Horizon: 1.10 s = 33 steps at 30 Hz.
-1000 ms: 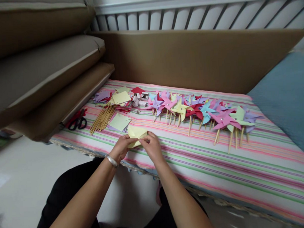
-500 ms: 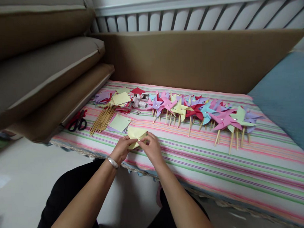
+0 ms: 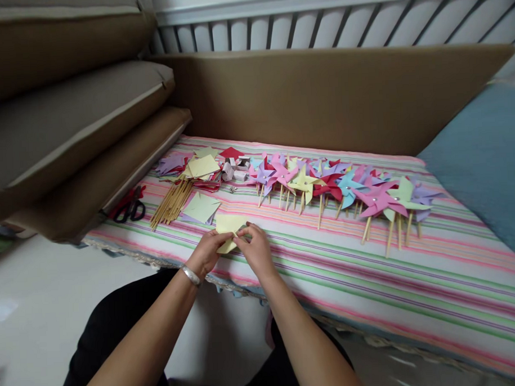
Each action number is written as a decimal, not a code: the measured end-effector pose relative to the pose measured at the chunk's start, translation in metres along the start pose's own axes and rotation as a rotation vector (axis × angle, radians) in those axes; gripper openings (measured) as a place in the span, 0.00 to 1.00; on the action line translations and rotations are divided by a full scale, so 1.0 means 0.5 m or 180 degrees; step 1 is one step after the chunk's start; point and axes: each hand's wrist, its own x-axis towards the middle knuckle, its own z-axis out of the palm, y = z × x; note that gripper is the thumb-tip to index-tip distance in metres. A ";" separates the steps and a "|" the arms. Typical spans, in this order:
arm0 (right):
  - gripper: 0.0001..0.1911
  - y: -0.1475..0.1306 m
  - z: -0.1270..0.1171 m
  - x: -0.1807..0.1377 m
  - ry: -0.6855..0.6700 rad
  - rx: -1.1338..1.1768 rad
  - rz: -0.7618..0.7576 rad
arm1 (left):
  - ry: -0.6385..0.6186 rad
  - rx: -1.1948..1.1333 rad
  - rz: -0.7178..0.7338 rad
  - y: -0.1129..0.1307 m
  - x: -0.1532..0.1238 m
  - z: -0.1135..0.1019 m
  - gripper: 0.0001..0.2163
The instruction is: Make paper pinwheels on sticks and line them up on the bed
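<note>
Between my two hands is a pale yellow sheet of paper [image 3: 230, 222], partly folded in at its middle. My left hand [image 3: 207, 248] pinches its left side, thumb near the centre. From the right, my right hand [image 3: 255, 245] grips the same paper, with thumb and fingertips meeting close to the left thumb. The fingers hide part of the folds. Just behind lie pale green paper squares [image 3: 201, 207] with cut lines. Beside them is a bundle of thin wooden sticks [image 3: 171, 203].
Several finished paper pinwheels [image 3: 376, 200] lie in a row on the striped cloth [image 3: 349, 274]. Black scissors [image 3: 131, 210] rest at left, below stacked cushions [image 3: 91, 154]. Stacks of coloured paper [image 3: 203, 168] and small pins [image 3: 232, 189] sit further back. A brown panel [image 3: 305, 101] stands behind.
The yellow paper's right part has been drawn further in toward the middle under my fingers. Both hands stay in nearly the same place; the view has shifted slightly.
</note>
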 end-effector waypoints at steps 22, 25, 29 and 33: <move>0.01 0.001 -0.009 0.005 -0.0220 0.0329 0.0084 | 0.0117 -0.0200 -0.0068 0.004 -0.009 0.006 0.09; 0.02 0.003 -0.007 0.007 -0.0192 0.0323 0.0062 | 0.0040 -0.0177 -0.0044 0.004 -0.012 0.008 0.10; 0.02 0.005 -0.007 0.008 -0.0118 0.0314 0.0067 | -0.0111 -0.0090 0.0012 0.005 -0.016 0.009 0.13; 0.02 0.004 -0.008 0.009 -0.0057 0.0311 0.0085 | -0.0195 -0.0029 0.0066 0.003 -0.015 0.011 0.18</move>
